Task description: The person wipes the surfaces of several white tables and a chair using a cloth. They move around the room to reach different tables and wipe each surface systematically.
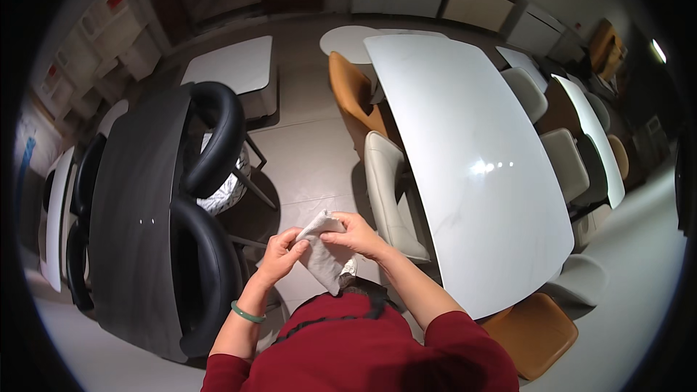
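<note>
A light grey cloth (326, 258), folded over, hangs between my two hands in front of my body. My left hand (282, 256) pinches its left edge between thumb and fingers, and a green bangle circles that wrist. With thumb and fingers, my right hand (354, 234) grips the cloth's upper right part. The cloth's lower corner points down towards my red top. Both hands are above the tiled floor, between a dark table and a white table, and touch neither.
To the right stands a long glossy white table (474, 174) with cream and orange chairs (384, 190). On the left is a dark table (136, 218) with black curved-back chairs (209, 261). A low white table (234, 65) stands farther ahead, with tiled floor (305, 163) between the rows.
</note>
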A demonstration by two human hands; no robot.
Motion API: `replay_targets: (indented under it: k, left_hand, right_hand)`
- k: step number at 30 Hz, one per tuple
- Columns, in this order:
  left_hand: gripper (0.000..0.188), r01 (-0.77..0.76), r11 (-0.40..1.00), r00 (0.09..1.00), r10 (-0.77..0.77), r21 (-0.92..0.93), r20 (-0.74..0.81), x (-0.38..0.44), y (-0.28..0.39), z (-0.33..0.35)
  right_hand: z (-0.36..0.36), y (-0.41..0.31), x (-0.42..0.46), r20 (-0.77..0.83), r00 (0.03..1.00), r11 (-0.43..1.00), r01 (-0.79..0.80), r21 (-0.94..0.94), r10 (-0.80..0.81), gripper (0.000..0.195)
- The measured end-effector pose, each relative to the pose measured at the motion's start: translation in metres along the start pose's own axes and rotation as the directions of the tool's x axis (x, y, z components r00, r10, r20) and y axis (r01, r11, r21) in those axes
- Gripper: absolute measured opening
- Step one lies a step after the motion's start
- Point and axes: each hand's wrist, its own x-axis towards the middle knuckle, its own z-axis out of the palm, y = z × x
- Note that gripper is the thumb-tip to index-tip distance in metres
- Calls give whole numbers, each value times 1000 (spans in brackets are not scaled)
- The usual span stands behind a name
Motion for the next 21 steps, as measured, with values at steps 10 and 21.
replay_targets:
  k: [10,21]
  left_hand:
    - [28,283,952,901,-304,113,308,123,-17,48]
    - [19,59,896,997,-71,441,10,204,-68,80]
  right_hand:
    - [-107,-22,-23,-637,752,980,195,-29,-168,17]
    - [-130,64,-12,-710,635,556,-486,-674,-305,74]
